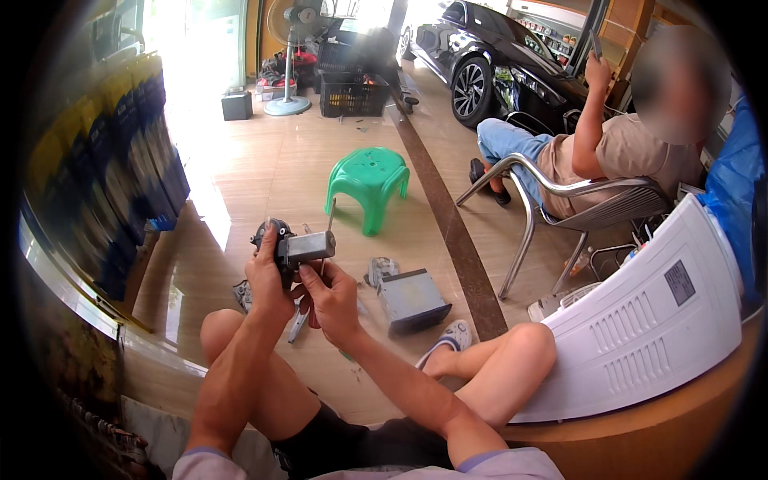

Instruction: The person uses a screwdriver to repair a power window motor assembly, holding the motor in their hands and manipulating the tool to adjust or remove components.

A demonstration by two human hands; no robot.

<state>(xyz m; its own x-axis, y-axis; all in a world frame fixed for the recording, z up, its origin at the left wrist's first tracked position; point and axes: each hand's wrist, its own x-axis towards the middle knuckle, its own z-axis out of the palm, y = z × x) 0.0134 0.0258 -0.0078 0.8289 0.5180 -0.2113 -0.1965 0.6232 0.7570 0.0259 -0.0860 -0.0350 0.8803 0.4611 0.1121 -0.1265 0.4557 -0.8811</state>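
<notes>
left hand (270, 278) gripping the motor (310, 246), this side of the stool (368, 170); right hand (334, 302) close in, hold unclear!

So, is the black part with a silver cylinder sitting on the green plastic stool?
No, the left hand grips the part, clear of the stool.

A brightly lit, glossy beige floor (264, 160) lies beneath a green stool (368, 168) and metal chair (620, 210).
</notes>
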